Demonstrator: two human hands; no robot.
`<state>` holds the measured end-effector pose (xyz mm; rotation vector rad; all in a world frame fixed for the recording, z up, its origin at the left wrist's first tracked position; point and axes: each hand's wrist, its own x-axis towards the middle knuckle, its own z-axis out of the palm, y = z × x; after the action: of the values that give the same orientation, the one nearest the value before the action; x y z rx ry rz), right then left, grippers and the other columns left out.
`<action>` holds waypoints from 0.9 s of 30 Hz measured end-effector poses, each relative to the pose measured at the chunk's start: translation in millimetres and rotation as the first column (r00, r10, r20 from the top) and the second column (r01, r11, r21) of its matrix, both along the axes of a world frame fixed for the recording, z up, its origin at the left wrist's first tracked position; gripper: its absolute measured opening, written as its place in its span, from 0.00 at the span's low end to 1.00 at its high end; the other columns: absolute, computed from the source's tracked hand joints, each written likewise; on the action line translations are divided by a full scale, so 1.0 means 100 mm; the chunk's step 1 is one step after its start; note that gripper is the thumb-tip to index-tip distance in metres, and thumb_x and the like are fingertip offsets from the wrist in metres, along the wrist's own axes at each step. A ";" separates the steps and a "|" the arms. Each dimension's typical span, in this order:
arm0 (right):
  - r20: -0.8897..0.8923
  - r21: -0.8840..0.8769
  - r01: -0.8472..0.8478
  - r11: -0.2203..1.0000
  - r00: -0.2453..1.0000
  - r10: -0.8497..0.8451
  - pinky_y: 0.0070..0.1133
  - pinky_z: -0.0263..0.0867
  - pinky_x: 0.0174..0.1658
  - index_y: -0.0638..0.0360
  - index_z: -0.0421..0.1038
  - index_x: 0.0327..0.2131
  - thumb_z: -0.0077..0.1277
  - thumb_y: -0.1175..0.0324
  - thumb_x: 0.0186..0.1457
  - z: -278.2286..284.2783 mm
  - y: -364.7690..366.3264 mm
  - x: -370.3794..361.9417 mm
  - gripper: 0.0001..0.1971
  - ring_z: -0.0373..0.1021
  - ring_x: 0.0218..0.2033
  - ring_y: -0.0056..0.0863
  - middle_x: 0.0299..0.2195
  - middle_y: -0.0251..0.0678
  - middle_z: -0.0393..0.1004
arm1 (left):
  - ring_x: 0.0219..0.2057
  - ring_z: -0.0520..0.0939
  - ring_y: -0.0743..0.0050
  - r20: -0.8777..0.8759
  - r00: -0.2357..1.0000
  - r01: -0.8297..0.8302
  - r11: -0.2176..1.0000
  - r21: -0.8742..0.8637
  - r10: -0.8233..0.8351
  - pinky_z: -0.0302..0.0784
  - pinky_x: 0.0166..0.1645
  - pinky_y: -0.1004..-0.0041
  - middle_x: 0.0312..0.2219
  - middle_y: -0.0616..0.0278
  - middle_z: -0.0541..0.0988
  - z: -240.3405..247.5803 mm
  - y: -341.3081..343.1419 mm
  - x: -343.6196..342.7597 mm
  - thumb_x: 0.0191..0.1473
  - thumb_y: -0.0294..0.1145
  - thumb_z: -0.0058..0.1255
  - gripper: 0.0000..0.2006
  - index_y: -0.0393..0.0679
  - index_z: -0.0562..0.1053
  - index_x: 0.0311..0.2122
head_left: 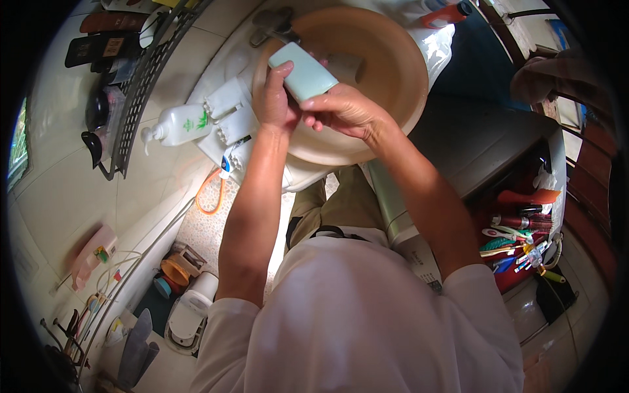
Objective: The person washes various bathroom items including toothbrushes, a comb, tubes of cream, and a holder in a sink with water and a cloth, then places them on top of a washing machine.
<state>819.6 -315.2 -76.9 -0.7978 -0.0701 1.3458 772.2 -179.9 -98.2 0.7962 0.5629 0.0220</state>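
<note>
Both my hands are closed on a pale mint-green block (302, 72), rectangular with rounded corners, tilted above a tan washbasin (419, 72). My left hand (278, 99) grips it from the left, the thumb lying on its top face. At its near right end, my right hand (346, 109) holds with the thumb along the edge and the fingers curled underneath. A blurred, pale object (346, 65) shows in the basin just beyond the block; its kind I cannot make out. The block's underside is hidden.
A grey faucet (275, 25) stands at the basin's far left. Left of my hands are a white pump bottle (183, 124) and white holders (230, 108). A dark perforated rack (141, 82) hangs on the left wall. At right, a red tray (508, 259) holds several brushes.
</note>
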 end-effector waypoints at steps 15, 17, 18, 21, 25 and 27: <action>0.921 -0.349 0.240 0.906 0.266 0.284 0.24 0.66 0.39 0.60 0.74 0.37 0.52 0.55 0.52 0.09 0.00 0.17 0.18 0.73 0.36 0.33 0.35 0.47 0.75 | 0.45 0.72 0.64 -0.119 0.984 -0.148 0.976 -0.158 0.130 0.68 0.52 0.63 0.41 0.58 0.72 0.09 0.05 0.09 0.50 0.49 0.55 0.25 0.42 0.67 0.46; 0.920 -0.352 0.278 0.894 -0.074 0.385 0.23 0.66 0.40 0.62 0.74 0.39 0.53 0.57 0.51 0.18 0.04 0.09 0.18 0.72 0.38 0.29 0.33 0.44 0.76 | 0.43 0.74 0.66 -0.146 0.935 -0.312 0.946 0.087 0.322 0.71 0.50 0.66 0.40 0.59 0.74 0.02 0.01 0.13 0.52 0.48 0.53 0.22 0.40 0.68 0.45; 0.921 -0.350 0.275 0.896 -0.077 0.383 0.23 0.66 0.40 0.62 0.74 0.39 0.53 0.57 0.51 0.16 0.04 0.08 0.18 0.72 0.38 0.29 0.33 0.44 0.76 | 0.40 0.76 0.67 -0.166 0.933 -0.313 0.947 0.072 0.321 0.73 0.47 0.70 0.37 0.60 0.75 0.00 -0.01 0.08 0.52 0.48 0.53 0.22 0.40 0.69 0.43; 0.794 -0.301 0.092 0.949 0.576 0.196 0.23 0.65 0.46 0.62 0.70 0.45 0.54 0.56 0.52 0.04 -0.04 -0.01 0.22 0.70 0.42 0.27 0.37 0.38 0.75 | 0.41 0.76 0.68 -0.043 0.994 -0.093 0.985 0.146 0.100 0.72 0.47 0.69 0.38 0.60 0.75 -0.09 0.12 -0.08 0.52 0.49 0.53 0.22 0.41 0.69 0.43; 0.064 0.123 0.145 0.982 0.986 -0.154 0.34 0.51 0.60 0.55 0.57 0.56 0.53 0.53 0.54 0.04 0.05 -0.16 0.31 0.58 0.55 0.30 0.52 0.34 0.63 | 0.43 0.75 0.67 -0.011 0.996 -0.080 0.977 0.198 0.084 0.72 0.49 0.68 0.41 0.61 0.74 -0.18 0.08 -0.13 0.50 0.51 0.55 0.25 0.41 0.68 0.46; -0.321 0.096 0.434 0.896 0.865 -0.385 0.39 0.51 0.60 0.55 0.57 0.57 0.52 0.53 0.54 0.08 0.14 -0.20 0.30 0.57 0.56 0.31 0.53 0.35 0.61 | 0.43 0.75 0.65 -0.034 0.998 -0.047 0.964 0.262 0.058 0.72 0.49 0.66 0.40 0.60 0.74 -0.20 0.17 -0.14 0.48 0.51 0.57 0.27 0.41 0.68 0.46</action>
<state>799.1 -301.2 -68.5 -0.4298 0.2134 1.0194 757.9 -163.0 -117.9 1.0400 0.6282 0.1312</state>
